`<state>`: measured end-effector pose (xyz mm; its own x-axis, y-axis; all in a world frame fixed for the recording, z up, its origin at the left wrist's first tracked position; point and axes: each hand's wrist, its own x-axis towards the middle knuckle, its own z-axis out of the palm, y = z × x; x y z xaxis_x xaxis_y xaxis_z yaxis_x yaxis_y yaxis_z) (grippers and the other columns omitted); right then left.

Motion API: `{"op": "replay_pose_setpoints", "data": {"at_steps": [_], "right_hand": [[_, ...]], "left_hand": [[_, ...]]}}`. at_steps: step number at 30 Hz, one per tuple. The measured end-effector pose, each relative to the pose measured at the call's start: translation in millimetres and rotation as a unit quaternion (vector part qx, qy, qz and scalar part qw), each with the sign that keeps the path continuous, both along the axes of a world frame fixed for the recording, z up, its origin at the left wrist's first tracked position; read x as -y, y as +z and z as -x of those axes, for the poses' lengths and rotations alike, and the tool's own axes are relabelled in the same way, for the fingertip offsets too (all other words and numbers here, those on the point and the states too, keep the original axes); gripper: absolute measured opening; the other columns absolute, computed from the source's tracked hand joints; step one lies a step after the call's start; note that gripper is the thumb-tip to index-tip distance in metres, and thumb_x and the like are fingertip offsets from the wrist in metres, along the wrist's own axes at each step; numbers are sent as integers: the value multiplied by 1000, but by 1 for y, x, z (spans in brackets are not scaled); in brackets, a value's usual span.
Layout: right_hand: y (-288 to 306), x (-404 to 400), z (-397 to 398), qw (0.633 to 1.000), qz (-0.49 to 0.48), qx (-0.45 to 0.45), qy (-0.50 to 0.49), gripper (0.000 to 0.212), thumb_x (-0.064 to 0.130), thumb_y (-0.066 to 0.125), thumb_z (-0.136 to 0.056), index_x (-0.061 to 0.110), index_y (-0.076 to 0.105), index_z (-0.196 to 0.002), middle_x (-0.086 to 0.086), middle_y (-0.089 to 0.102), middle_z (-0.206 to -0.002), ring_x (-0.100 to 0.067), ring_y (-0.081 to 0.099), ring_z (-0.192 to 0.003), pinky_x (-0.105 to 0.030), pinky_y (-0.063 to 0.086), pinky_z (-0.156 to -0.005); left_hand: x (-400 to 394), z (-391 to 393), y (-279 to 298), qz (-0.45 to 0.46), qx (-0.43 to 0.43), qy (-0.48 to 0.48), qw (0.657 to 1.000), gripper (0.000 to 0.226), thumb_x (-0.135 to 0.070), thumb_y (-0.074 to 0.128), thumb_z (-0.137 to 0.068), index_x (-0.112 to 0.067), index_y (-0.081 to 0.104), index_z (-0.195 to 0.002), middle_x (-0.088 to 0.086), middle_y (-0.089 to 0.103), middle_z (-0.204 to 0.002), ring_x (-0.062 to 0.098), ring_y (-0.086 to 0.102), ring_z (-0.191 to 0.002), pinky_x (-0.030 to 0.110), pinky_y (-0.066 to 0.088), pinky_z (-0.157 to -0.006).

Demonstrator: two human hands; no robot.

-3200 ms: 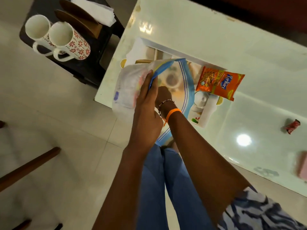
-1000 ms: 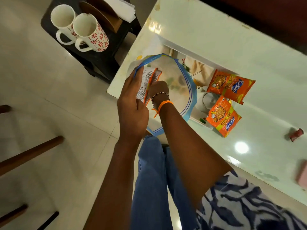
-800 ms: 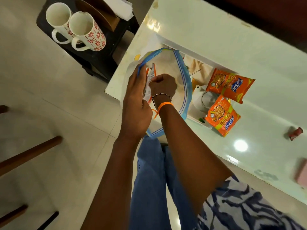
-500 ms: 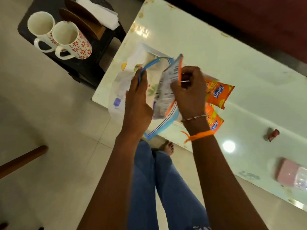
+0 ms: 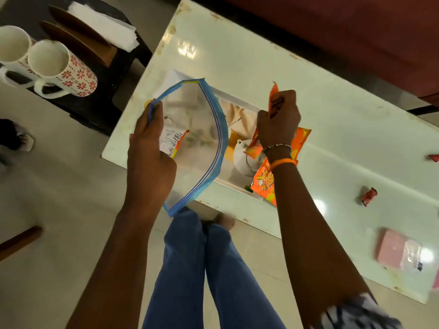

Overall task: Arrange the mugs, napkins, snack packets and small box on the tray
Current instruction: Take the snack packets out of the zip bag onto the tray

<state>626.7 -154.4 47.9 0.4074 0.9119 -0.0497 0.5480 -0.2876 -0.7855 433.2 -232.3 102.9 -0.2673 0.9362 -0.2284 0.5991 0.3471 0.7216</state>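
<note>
Head view, nearest first: the person's legs in blue jeans (image 5: 202, 269) stand at the near edge of the glass table (image 5: 332, 143), which serves as the landmark below. Above that near edge, the left hand (image 5: 149, 157) pinches the rim of a clear zip bag (image 5: 202, 138) with a blue seal, holding its mouth wide; one snack packet (image 5: 172, 143) is visible inside the bag. Over the table to the right of the bag, the right hand (image 5: 278, 122) grasps an orange packet (image 5: 273, 93) by its upper edge. Directly below that hand, two more orange packets (image 5: 266, 186) lie on the table top. A white teapot (image 5: 244, 157) appears to sit on a shelf under the glass. Farther right on the table lie a small red wrapper (image 5: 368, 195) and a pink box (image 5: 396, 252). Beyond the table's left end, a dark stool (image 5: 99, 100) carries two patterned mugs (image 5: 59, 67), white napkins (image 5: 104, 27) and a brown wooden holder (image 5: 78, 46). No tray can be identified with certainty. Judged progress: early. Packets are being unloaded from the bag; one remains inside. Mugs, napkins, packets and box are apart and unarranged, so the whole arrangement step remains.
</note>
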Motion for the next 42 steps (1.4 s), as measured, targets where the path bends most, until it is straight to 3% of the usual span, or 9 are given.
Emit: {"op": "replay_pose_setpoints", "data": {"at_steps": [3, 7, 12, 19, 24, 31, 33, 37, 42], "right_hand": [[-30, -23, 14, 997, 52, 57, -4, 31, -6, 52, -72, 5, 48, -100, -19, 64, -99, -35, 60, -90, -25, 32, -63], [-61, -48, 35, 987, 117, 108, 27, 47, -3, 49, -79, 2, 38, -124, -17, 55, -123, -41, 57, -107, -40, 46, -76], [-91, -60, 49, 964, 211, 49, 156, 47, 14, 56, -86, -8, 39, -124, -24, 44, -132, -30, 41, -126, -33, 30, -96], [-71, 3, 9, 962, 149, 97, 207, 41, -17, 40, -72, 0, 60, -103, -23, 53, -119, -35, 53, -110, -36, 38, -84], [-60, 23, -46, 850, 273, 223, 393, 44, -5, 45, -79, 14, 59, -115, -10, 53, -132, -35, 43, -122, -43, 38, -103], [-59, 49, -48, 652, 336, 386, 559, 44, -2, 45, -89, 18, 49, -128, -5, 49, -140, -37, 22, -139, -45, 36, -108], [-60, 51, -47, 624, 320, 435, 565, 37, 2, 41, -92, 10, 51, -126, -10, 50, -139, -39, 18, -141, -47, 29, -112], [-37, 59, -55, 697, 295, 434, 489, 31, 11, 50, -89, 7, 58, -119, -16, 60, -126, -37, 27, -138, -43, 22, -116], [11, 89, -75, 895, 206, 300, 257, 24, 22, 59, -85, 8, 69, -101, -18, 59, -74, -41, 46, -105, -43, 40, -81]], "left_hand": [[0, 4, 0, -10, -22, 8, 1000, 76, 19, 37, -78, -20, 28, -142, 4, 26, -152, 23, 33, -134, 38, 42, -104], [-2, 9, -2, -40, -4, 7, 999, 76, 21, 31, -72, -13, 33, -140, -6, 27, -138, -12, 22, -118, -11, 21, -90], [-5, 10, -4, -19, 16, -1, 1000, 80, 23, 28, -70, -16, 33, -140, -8, 30, -140, -4, 26, -128, 17, 28, -107], [-9, 8, -4, 6, 17, -16, 1000, 83, 26, 28, -69, -17, 32, -140, 4, 29, -151, 16, 26, -139, 23, 26, -109], [-12, 2, -5, 5, 12, -45, 999, 82, 25, 28, -69, -14, 33, -140, 0, 30, -148, 11, 24, -138, -6, 16, -99], [5, -16, -11, 11, 49, -95, 994, 82, 28, 26, -68, -11, 31, -140, 1, 28, -151, -1, 20, -133, -5, 14, -100], [9, -17, -13, 16, 61, -96, 993, 82, 28, 26, -69, -11, 31, -140, 0, 27, -151, -2, 20, -133, -2, 16, -102], [16, -16, -13, 13, 60, -89, 994, 81, 28, 26, -70, -12, 31, -141, 1, 27, -151, -1, 20, -134, -2, 17, -102], [18, -25, -8, 14, 72, -64, 995, 78, 27, 28, -73, -10, 30, -141, -8, 26, -145, -4, 19, -130, 3, 19, -105]]}}
